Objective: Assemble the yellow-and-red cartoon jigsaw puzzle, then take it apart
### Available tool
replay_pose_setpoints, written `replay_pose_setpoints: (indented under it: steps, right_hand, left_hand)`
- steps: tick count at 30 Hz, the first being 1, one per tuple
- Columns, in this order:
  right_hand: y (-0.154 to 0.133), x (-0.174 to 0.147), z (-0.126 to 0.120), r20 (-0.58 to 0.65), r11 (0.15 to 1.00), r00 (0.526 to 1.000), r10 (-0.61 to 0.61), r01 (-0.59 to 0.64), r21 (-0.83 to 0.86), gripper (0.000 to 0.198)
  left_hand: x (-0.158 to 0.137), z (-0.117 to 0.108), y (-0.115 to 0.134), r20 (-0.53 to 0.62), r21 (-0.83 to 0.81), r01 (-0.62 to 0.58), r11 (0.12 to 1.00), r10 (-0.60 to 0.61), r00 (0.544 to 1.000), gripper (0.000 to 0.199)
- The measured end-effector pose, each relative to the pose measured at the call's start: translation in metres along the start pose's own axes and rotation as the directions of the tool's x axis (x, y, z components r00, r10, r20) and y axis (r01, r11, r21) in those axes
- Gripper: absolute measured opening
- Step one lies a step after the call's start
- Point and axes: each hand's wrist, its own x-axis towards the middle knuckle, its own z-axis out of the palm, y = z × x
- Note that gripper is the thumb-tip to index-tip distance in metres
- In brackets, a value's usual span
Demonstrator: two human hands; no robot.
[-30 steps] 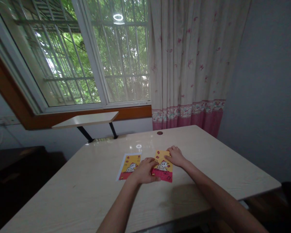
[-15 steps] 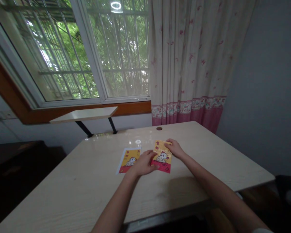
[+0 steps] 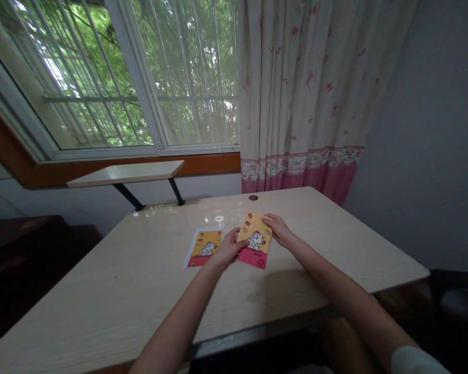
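Between far and near edges of the surface point(image 3: 140, 291), yellow-and-red card point(image 3: 255, 240) sat between both grips, print up: left hand point(image 3: 226, 250) pinched its left edge, right hand point(image 3: 278, 229) its upper-right corner.

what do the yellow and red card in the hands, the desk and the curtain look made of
Card: probably stiff paper or thin board; it looks flat when held, with a finely speckled face.
Desk: likely wood-look laminate, smooth and slightly glossy, with pale grain and bright reflections.
Curtain: fabric, mostly matte, hanging in soft folds; fibre unclear.
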Motion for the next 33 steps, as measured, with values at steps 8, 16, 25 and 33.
replay_pose_setpoints:
  steps: [8, 16, 25, 33]
  right_hand:
    - [-0.001, -0.005, 0.008, 0.044, 0.981, 0.997, 0.057, -0.064, 0.185, 0.048]
    - [0.000, -0.010, 0.010, 0.111, 0.981, 0.993, 0.037, -0.058, 0.187, 0.072]
    - [0.006, -0.008, 0.007, 0.189, 0.995, 0.980, 0.060, -0.073, 0.063, 0.050]
    - [0.012, -0.006, 0.007, 0.168, 0.998, 0.984, 0.064, -0.061, -0.020, 0.051]
  left_hand:
    - [0.000, 0.002, 0.005, 0.025, -0.119, -0.024, 0.993, 0.028, 0.999, 0.049]
    - [0.000, 0.001, 0.012, -0.112, -0.159, -0.061, 0.985, 0.044, 0.993, 0.046]
    - [0.004, -0.001, 0.007, -0.117, -0.175, -0.081, 0.981, 0.061, 0.991, 0.050]
    - [0.010, -0.008, 0.000, -0.134, -0.160, -0.096, 0.982, 0.075, 0.988, 0.051]
